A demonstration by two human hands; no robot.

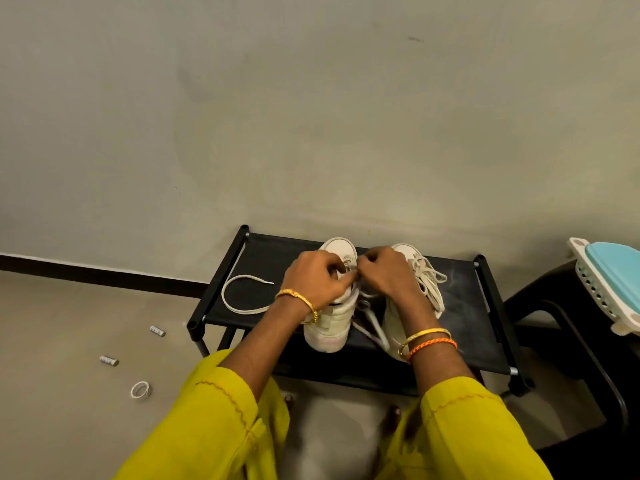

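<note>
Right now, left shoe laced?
Not fully. Left hand and right hand pinch lace at left shoe toe end; long lace tail lies loose on rack.

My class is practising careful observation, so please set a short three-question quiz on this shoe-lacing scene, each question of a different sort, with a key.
1. True or false: the left-hand shoe and the right-hand shoe both stand on the black rack.
2. Which shoe's lace do the left hand and the right hand pinch?
3. The loose lace lies: A inside the right-hand shoe; B on the rack, left of the shoes; C in the right hand.

Key: 1 true; 2 the left-hand shoe; 3 B.
</note>
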